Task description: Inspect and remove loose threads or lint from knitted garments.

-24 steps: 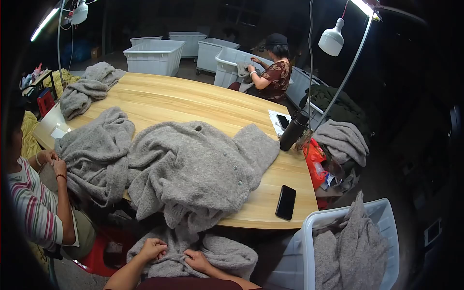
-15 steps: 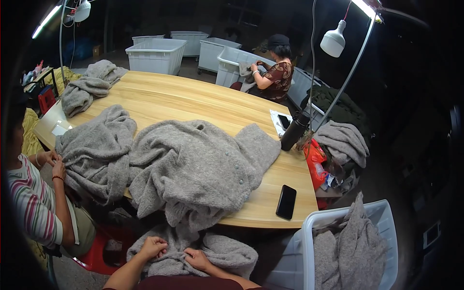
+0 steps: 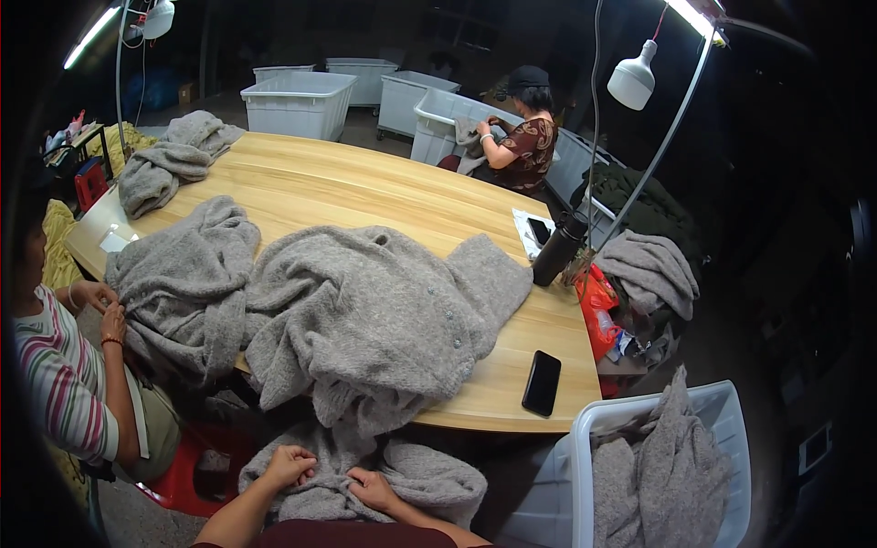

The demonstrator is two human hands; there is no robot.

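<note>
A grey knitted garment [image 3: 434,473] lies bunched over my lap, below the table's near edge. My left hand [image 3: 290,466] is closed on it, fingers curled and thumb pressed in. Just to the right, my right hand [image 3: 372,489] pinches another fold of the same knit. The cloth between the two hands is gathered up. On the table directly ahead spreads a grey cardigan [image 3: 365,310] with several buttons down its front. It hangs over the near edge and meets the knit in my lap; I cannot tell if they are one piece.
A black phone [image 3: 542,384] and a dark bottle [image 3: 559,248] stand on the wooden table [image 3: 365,164]. At right is a pale bin [image 3: 585,475] of grey knits. A person at left handles another grey knit [image 3: 187,288]. Across the table sits another person [image 3: 525,146].
The view has shifted very slightly. My two hands keep their place and grip on the grey knit.
</note>
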